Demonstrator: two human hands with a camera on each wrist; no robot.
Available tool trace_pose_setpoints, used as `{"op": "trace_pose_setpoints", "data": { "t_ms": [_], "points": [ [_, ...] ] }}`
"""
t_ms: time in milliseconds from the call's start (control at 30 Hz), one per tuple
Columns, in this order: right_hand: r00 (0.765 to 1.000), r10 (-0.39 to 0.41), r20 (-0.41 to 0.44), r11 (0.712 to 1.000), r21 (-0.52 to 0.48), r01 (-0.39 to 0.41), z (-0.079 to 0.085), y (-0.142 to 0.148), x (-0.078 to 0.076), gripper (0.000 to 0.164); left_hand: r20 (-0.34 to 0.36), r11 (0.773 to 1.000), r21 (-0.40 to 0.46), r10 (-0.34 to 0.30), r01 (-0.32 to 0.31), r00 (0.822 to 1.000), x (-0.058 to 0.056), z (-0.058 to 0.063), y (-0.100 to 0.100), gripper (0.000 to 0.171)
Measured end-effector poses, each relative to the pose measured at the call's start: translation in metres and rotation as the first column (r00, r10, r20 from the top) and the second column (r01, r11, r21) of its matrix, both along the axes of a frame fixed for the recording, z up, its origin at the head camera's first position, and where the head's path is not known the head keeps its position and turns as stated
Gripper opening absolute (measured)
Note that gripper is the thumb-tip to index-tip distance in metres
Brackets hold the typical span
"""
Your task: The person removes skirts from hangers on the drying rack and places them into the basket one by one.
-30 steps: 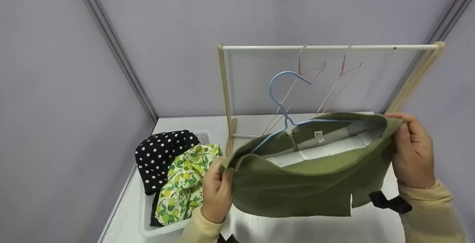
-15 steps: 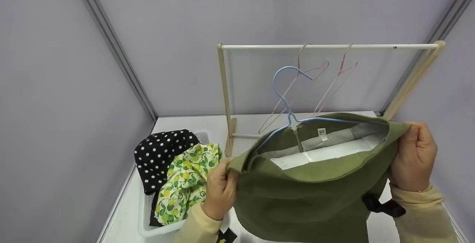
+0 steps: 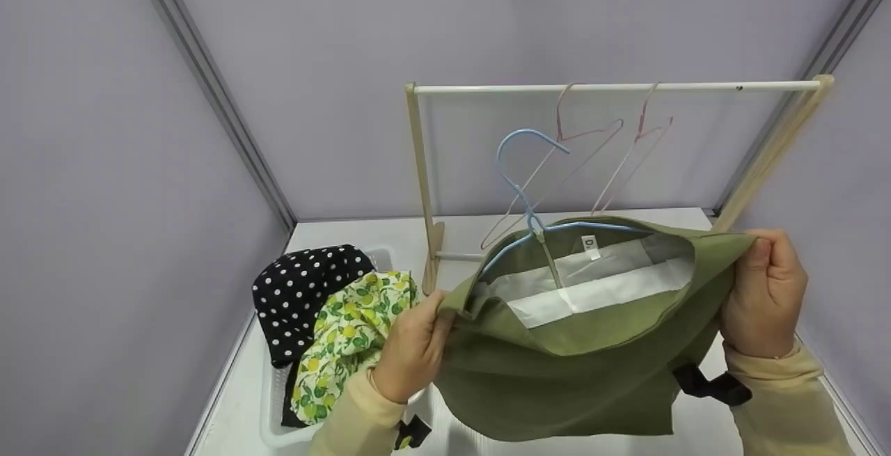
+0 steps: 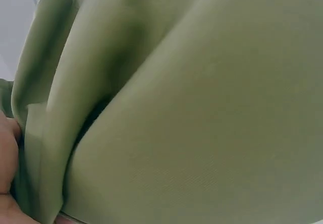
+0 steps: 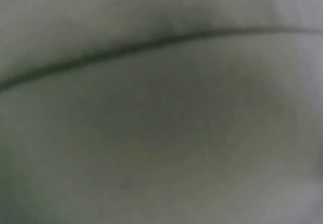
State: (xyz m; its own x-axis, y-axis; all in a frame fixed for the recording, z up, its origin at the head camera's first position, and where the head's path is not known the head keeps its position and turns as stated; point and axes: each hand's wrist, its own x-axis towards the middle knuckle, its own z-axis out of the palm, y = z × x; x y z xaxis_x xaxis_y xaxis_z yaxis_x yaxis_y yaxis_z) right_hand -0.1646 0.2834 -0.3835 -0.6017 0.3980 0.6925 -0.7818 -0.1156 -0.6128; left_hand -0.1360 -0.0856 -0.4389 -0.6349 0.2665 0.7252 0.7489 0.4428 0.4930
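An olive green skirt [image 3: 557,393] is held up by its top edge in the head view, its waist opening spread toward the camera. My left hand [image 3: 411,348] pinches the left end of that edge, thumb on the near side. At the right end, my right hand [image 3: 766,296] grips the cloth in curled fingers. A blue hanger [image 3: 525,212] has its arms inside the opening along the back edge, with its hook standing free above. White strips and a small label show inside, beside a zip. Green cloth fills most of the left wrist view; the right wrist view is blurred fabric.
Behind the skirt stands a rack with a white rail [image 3: 487,90] and wooden legs. Two pink hangers [image 3: 560,137] hang from it. To the left, a white basket [image 3: 275,435] holds a black polka-dot cloth [image 3: 306,289] and a lemon-print cloth [image 3: 355,324]. Grey walls enclose the table.
The skirt's opening has tipped toward the camera, showing more of the inside. The left hand has moved slightly up and right; the right hand is a little lower. The hanger's hook has shifted slightly left.
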Motion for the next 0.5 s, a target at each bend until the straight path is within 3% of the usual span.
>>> {"op": "trace_pose_setpoints", "data": {
  "t_ms": [167, 400, 500],
  "points": [
    [1.0, -0.02, 0.004, 1.0, 0.017, 0.02, -0.002, -0.003, -0.001, 0.028, 0.049, 0.994, -0.079, 0.074, -0.07, 0.996, -0.004, -0.001, 0.001, 0.007],
    [0.999, -0.033, 0.02, 0.997, 0.076, 0.031, -0.002, -0.009, -0.003, 0.025, -0.003, 0.979, -0.124, 0.163, -0.162, 0.987, -0.011, -0.006, 0.001, 0.008],
    [0.995, -0.095, 0.022, 0.987, 0.129, 0.092, 0.001, -0.013, -0.002, 0.027, -0.017, 0.975, -0.143, 0.169, -0.17, 0.985, -0.015, -0.007, 0.0, 0.01]
  ]
}}
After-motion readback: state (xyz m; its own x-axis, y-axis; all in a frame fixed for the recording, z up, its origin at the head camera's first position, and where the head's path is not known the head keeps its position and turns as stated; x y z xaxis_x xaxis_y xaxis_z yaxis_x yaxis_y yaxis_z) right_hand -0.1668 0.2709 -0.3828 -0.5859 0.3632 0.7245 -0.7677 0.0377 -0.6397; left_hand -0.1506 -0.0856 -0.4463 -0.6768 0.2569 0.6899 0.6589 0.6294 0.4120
